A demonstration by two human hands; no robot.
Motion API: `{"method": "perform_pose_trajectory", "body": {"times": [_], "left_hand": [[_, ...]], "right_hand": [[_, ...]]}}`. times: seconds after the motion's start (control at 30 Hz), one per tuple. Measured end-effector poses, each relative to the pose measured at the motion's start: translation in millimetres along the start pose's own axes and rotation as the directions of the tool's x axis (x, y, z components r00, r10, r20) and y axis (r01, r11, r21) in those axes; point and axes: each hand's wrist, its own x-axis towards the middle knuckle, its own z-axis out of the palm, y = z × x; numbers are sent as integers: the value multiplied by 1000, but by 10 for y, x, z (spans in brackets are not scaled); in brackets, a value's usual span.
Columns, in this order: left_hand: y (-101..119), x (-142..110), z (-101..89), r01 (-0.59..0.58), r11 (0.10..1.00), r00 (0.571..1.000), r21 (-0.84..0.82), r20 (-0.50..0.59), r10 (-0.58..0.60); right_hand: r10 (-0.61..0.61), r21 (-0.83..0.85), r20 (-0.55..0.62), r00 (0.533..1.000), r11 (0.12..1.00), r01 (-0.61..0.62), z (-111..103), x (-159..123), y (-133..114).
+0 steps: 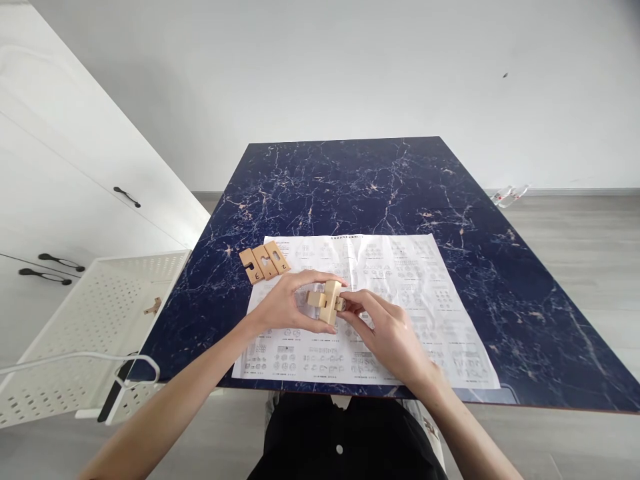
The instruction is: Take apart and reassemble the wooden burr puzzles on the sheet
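Note:
Between my two hands is a light wooden burr puzzle [329, 303], made of interlocking blocks that cross each other. My left hand [293, 300] grips its upright block at top and bottom, thumb and fingers spread around it. With thumb and fingertips, my right hand [383, 327] pinches the block end that sticks out on the right; a dark mark shows on that end. Left of my hands lie flat wooden pieces [264, 262] with cut-outs and handwritten numbers, side by side on the edge of a creased instruction sheet [420, 320]. The sheet is under both hands.
The dark blue marble-patterned table [345, 187] stands before me. On the left are a white cabinet [75, 147] with black handles and a white perforated basket [65, 333] holding a small wooden piece [153, 306]. A white cable [90, 355] loops near the table's left corner.

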Motion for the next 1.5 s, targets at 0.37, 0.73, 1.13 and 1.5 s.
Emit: {"method": "perform_pose_trajectory", "body": {"times": [0.37, 0.73, 1.13, 1.5], "left_hand": [[-92, -9, -63, 25, 1000, 938, 16, -345, -18], [-234, -26, -55, 157, 719, 962, 677, -270, 45], [-140, -2, 64, -221, 901, 930, 372, -197, 310], [64, -39, 219, -519, 397, 747, 757, 176, 641]], "right_hand": [[111, -66, -60, 992, 991, -115, 2, 23, -4], [402, 205, -232, 886, 910, -359, -146, 17, 11], [260, 57, -53, 964, 965, -257, -51, -6, -29], [548, 420, 3, 836, 758, -498, -110, 88, -88]]}}
